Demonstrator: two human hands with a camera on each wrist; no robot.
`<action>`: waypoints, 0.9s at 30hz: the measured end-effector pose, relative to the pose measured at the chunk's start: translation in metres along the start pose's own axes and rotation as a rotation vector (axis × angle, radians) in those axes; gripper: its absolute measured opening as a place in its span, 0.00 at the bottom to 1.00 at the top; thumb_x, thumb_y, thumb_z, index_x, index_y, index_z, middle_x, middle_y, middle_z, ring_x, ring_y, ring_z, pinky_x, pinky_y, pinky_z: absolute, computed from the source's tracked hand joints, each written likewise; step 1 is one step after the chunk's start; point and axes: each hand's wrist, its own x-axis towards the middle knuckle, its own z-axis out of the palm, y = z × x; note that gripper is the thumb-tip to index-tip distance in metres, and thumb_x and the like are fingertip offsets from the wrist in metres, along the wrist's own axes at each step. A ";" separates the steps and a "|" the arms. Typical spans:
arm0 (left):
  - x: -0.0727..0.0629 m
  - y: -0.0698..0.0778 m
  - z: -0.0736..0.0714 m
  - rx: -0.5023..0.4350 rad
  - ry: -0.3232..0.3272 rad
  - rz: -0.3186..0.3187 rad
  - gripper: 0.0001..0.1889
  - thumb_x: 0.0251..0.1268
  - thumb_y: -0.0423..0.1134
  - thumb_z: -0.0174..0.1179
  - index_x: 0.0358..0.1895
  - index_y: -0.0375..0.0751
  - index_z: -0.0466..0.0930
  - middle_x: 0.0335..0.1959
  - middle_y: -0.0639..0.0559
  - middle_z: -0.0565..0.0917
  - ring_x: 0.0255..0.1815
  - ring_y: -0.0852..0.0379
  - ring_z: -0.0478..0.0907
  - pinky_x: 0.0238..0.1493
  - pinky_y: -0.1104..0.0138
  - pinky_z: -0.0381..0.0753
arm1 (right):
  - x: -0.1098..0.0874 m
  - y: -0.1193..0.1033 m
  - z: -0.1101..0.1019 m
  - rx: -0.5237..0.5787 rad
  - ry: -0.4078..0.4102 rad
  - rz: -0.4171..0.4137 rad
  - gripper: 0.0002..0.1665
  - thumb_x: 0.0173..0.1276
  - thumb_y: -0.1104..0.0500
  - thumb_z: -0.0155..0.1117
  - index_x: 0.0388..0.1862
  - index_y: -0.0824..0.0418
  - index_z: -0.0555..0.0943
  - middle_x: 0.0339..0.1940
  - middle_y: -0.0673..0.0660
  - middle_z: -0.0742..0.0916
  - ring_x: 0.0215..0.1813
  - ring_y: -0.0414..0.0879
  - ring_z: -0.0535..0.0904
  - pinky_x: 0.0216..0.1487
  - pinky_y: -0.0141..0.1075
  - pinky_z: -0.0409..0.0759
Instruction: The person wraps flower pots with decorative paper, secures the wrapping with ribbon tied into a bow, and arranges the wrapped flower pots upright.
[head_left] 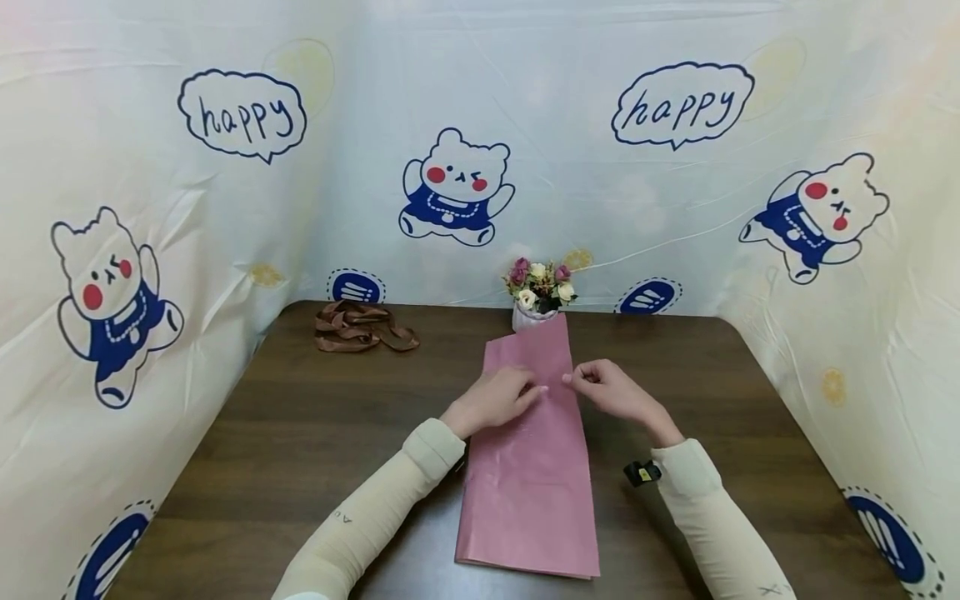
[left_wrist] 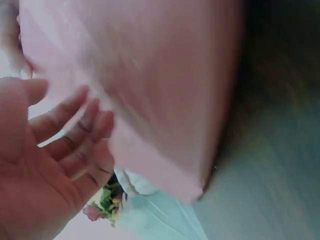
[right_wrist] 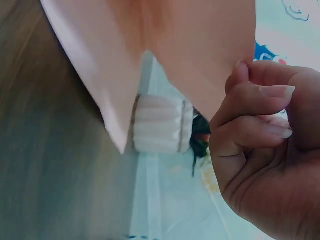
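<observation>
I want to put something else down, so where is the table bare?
The table is bare between the brown ribbon and left sleeve, and from the right hand and right sleeve to its right edge. Crowded: the middle, with pink paper beneath the left hand, flowerpot behind.

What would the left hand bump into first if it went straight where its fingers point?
The left hand would probably meet the pink paper first. How close they are is hard to tell; it might skim over and bump the right hand, which pinches the paper's edge.
</observation>
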 end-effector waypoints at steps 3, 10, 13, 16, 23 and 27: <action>-0.001 0.009 -0.001 -0.114 0.040 0.024 0.24 0.81 0.57 0.47 0.23 0.52 0.72 0.17 0.59 0.70 0.18 0.64 0.67 0.25 0.71 0.68 | -0.001 -0.010 0.002 0.042 0.014 -0.006 0.24 0.79 0.45 0.58 0.28 0.61 0.80 0.15 0.49 0.69 0.17 0.42 0.64 0.21 0.34 0.66; -0.009 0.047 -0.013 -0.218 0.103 -0.043 0.34 0.74 0.68 0.48 0.12 0.50 0.66 0.08 0.59 0.61 0.08 0.62 0.56 0.14 0.71 0.56 | -0.001 -0.034 0.007 0.118 0.105 -0.067 0.19 0.78 0.49 0.59 0.32 0.60 0.86 0.14 0.51 0.71 0.15 0.41 0.64 0.18 0.33 0.65; -0.011 0.059 -0.017 -0.216 0.101 -0.091 0.33 0.71 0.67 0.54 0.11 0.51 0.65 0.07 0.60 0.60 0.07 0.63 0.55 0.13 0.72 0.55 | 0.000 -0.042 0.010 0.115 0.155 -0.093 0.18 0.77 0.51 0.61 0.32 0.59 0.87 0.15 0.50 0.72 0.17 0.40 0.65 0.19 0.32 0.65; -0.011 0.066 -0.019 -0.220 0.091 -0.107 0.29 0.70 0.56 0.59 0.10 0.51 0.63 0.07 0.62 0.58 0.08 0.66 0.51 0.13 0.73 0.51 | 0.000 -0.048 0.012 0.131 0.171 -0.107 0.17 0.77 0.52 0.62 0.32 0.60 0.88 0.15 0.50 0.72 0.17 0.41 0.66 0.19 0.33 0.64; -0.011 0.066 -0.027 -0.301 0.089 -0.134 0.26 0.67 0.39 0.56 0.09 0.49 0.60 0.08 0.62 0.56 0.10 0.68 0.49 0.16 0.74 0.51 | 0.000 -0.047 0.016 0.205 0.152 -0.134 0.21 0.84 0.55 0.49 0.41 0.67 0.85 0.20 0.58 0.79 0.20 0.48 0.73 0.21 0.33 0.71; -0.014 0.059 -0.035 -0.343 0.071 -0.166 0.27 0.72 0.40 0.56 0.10 0.49 0.62 0.08 0.61 0.57 0.10 0.65 0.52 0.16 0.72 0.53 | 0.001 -0.031 0.021 0.148 0.117 -0.118 0.21 0.85 0.57 0.45 0.52 0.70 0.83 0.34 0.65 0.86 0.35 0.61 0.82 0.32 0.42 0.83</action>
